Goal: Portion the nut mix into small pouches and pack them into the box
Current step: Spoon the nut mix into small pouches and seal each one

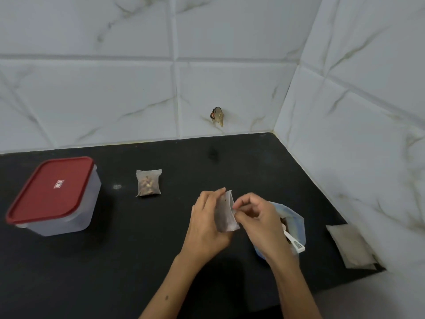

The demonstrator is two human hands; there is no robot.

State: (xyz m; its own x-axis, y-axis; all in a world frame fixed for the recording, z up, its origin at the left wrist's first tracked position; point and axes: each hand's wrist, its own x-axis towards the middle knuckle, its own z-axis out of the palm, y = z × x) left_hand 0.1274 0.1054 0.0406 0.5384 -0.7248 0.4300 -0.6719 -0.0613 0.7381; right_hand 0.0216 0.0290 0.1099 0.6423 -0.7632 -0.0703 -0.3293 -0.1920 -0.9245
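My left hand (207, 224) grips a small translucent pouch (226, 215) upright above the black counter. My right hand (257, 215) pinches the pouch's right edge near its top. Behind my right hand stands a bluish bag of nut mix (293, 221) with a white scoop (295, 244) sticking out of it. One filled pouch of nuts (148, 183) lies flat farther back on the counter. The clear plastic box (66, 217) with its red lid (50, 188) on sits at the left, well away from both hands.
A stack of empty flat pouches (351, 246) lies at the counter's right edge by the tiled wall. The black counter (115, 261) ends at white marble-look tiles behind and to the right. A small chipped hole (217, 116) marks the back wall.
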